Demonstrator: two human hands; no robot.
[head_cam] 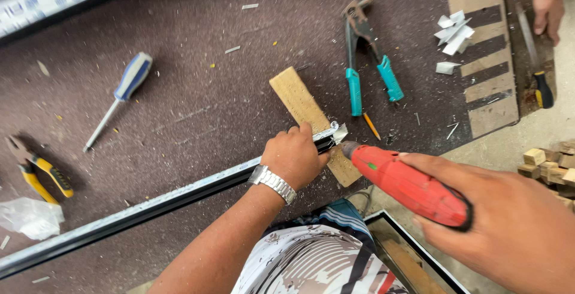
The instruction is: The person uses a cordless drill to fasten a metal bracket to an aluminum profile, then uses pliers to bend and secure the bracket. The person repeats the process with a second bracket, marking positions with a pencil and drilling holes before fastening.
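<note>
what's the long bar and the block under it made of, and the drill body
Long bar: likely aluminium, dark painted side with a bare silvery edge. Block: wood, pale tan, raw and unfinished. Drill body: seemingly red moulded plastic, slightly glossy.

The red power drill (407, 185) lies nearly level, its nose pointing left and slightly up, the chuck tip touching the end of the aluminium profile (150, 207). That profile is a long, thin, dark bar with a silvery edge, running from the lower left up toward the middle, where its cut end rests across a pale wooden block (299, 102). The block is a flat, oblong offcut lying at a slant on the dark brown counter (197, 60), under the profile's end.
</note>
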